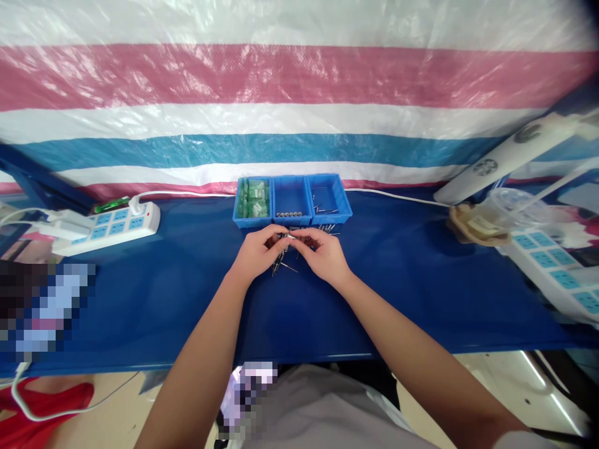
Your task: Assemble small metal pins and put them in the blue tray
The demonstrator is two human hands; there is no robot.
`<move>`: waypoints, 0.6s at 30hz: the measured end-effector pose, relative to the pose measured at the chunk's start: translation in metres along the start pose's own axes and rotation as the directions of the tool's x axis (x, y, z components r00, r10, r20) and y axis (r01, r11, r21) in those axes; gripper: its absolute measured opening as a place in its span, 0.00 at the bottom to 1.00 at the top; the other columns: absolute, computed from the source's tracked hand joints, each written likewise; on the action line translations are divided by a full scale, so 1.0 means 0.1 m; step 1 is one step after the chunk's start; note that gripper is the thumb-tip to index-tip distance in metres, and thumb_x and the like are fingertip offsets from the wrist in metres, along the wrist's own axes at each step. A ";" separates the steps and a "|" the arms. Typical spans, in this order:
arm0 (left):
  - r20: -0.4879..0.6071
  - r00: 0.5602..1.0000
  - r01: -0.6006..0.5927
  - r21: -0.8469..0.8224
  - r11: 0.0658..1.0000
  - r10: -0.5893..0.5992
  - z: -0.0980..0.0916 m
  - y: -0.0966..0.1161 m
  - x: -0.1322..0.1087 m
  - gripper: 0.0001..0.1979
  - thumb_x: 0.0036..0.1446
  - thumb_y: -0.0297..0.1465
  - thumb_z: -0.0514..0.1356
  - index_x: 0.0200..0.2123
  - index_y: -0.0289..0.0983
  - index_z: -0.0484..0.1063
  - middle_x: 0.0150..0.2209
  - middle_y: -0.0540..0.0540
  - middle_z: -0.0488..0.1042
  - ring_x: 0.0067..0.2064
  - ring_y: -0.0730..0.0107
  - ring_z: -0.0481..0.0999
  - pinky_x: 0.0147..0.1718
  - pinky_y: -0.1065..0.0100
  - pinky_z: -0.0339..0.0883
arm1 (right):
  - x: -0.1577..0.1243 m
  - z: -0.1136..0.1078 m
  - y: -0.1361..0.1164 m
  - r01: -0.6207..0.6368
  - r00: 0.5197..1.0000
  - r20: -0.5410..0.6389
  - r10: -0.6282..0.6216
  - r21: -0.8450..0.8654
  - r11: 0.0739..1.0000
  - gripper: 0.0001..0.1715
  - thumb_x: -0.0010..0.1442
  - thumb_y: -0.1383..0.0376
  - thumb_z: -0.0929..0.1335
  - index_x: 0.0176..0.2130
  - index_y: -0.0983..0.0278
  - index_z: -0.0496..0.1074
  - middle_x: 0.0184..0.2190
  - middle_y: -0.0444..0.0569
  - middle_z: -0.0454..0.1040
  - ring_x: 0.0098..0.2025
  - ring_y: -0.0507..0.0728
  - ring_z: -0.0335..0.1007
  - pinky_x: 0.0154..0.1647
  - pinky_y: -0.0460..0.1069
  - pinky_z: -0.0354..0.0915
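My left hand point(257, 251) and my right hand point(325, 251) meet over the table, fingertips pinched together on a small shiny metal piece point(291, 236). Its exact kind is too small to make out, and the fingers cover most of it. Beneath the hands lies a loose pile of thin metal pins point(279, 267), partly hidden. More pins point(329, 229) lie just beyond the right hand. Directly ahead, three joined blue bins hold small parts: green bags in the left bin point(253, 221), a row of small round metal parts in the middle bin point(292, 221), and several pins in the right bin point(331, 218).
A white power strip point(110, 227) with plugs lies on the left of the blue table point(187, 312), near a green-handled tool point(111, 204). At right are a plastic cup point(508, 209) in a brown holder and another power strip point(552, 265). A striped sheet point(299, 75) hangs behind.
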State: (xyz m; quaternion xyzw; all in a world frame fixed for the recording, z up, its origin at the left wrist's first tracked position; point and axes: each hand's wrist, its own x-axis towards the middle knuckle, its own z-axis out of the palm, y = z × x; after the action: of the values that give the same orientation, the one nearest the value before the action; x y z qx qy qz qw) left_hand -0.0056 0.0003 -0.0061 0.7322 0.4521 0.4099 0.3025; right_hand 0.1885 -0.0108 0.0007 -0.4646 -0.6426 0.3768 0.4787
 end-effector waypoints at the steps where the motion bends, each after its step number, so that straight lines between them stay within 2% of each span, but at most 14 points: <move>1: -0.010 1.000 -0.001 0.000 1.000 0.001 0.00 0.01 0.00 0.15 0.64 0.41 0.63 0.49 0.39 0.79 0.26 0.52 0.75 0.25 0.76 0.71 0.28 0.74 0.68 | 0.00 0.00 0.01 0.003 1.000 -0.006 -0.003 -0.005 1.000 0.13 0.62 0.56 0.73 0.44 0.60 0.82 0.43 0.51 0.84 0.39 0.58 0.80 0.43 0.53 0.76; 4: -0.021 1.000 -0.014 -0.004 1.000 0.014 0.00 0.03 0.01 0.16 0.65 0.39 0.63 0.52 0.40 0.79 0.28 0.51 0.77 0.25 0.77 0.72 0.30 0.74 0.70 | 0.01 -0.01 0.04 0.026 1.000 -0.017 -0.026 -0.016 1.000 0.13 0.65 0.58 0.71 0.46 0.60 0.82 0.44 0.50 0.84 0.43 0.58 0.80 0.46 0.53 0.76; 10: -0.019 0.999 -0.041 0.018 0.999 0.041 0.00 0.04 0.02 0.14 0.66 0.38 0.62 0.49 0.39 0.81 0.34 0.48 0.81 0.30 0.74 0.76 0.36 0.72 0.72 | 0.01 -0.02 0.05 0.043 0.999 0.018 -0.042 -0.024 0.999 0.14 0.67 0.59 0.69 0.47 0.60 0.82 0.44 0.51 0.83 0.42 0.58 0.80 0.46 0.53 0.76; 15: -0.016 1.000 -0.018 0.015 1.000 0.018 -0.01 0.01 0.02 0.14 0.65 0.40 0.62 0.47 0.38 0.80 0.29 0.50 0.79 0.28 0.75 0.74 0.31 0.73 0.69 | 0.00 -0.01 0.04 0.060 0.998 0.014 -0.060 -0.061 0.996 0.14 0.66 0.58 0.70 0.49 0.59 0.81 0.42 0.51 0.83 0.39 0.57 0.78 0.43 0.53 0.75; 18: -0.014 1.000 -0.021 0.040 0.999 0.021 -0.01 0.01 0.02 0.15 0.65 0.42 0.62 0.45 0.38 0.81 0.31 0.48 0.80 0.29 0.74 0.75 0.31 0.72 0.70 | 0.00 -0.01 0.03 0.088 0.996 0.028 -0.086 -0.068 0.994 0.14 0.66 0.58 0.70 0.49 0.59 0.81 0.41 0.50 0.82 0.38 0.57 0.77 0.41 0.53 0.74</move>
State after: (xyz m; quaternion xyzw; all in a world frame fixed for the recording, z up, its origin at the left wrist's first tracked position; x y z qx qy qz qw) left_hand -0.0057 0.0018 -0.0040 0.7398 0.4547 0.4094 0.2800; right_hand 0.1904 -0.0102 -0.0021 -0.4479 -0.6809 0.3388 0.4701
